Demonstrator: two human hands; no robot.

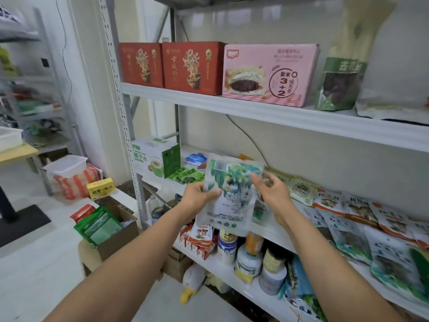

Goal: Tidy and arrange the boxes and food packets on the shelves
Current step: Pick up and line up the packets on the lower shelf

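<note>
Below pink box (269, 75), in mid-air, you hold green-print food packet (228, 198) upright between both hands. Left hand (198, 197) pinches its left edge, thumb across face; right hand (275, 194) grips right edge, fingers curled over face. Two-sided hold likely keeps floppy pouch flat for reading, sorting. Below-right of pink box, similar packets (348, 219) lie overlapped in row: probable slot for yours. Left of pink box, red boxes (167, 66) stand lined up.

Print on the held packet (232, 205) is blurred; jars (248, 263) below it are partly covered; packets (392, 247) right of it are cropped.
</note>
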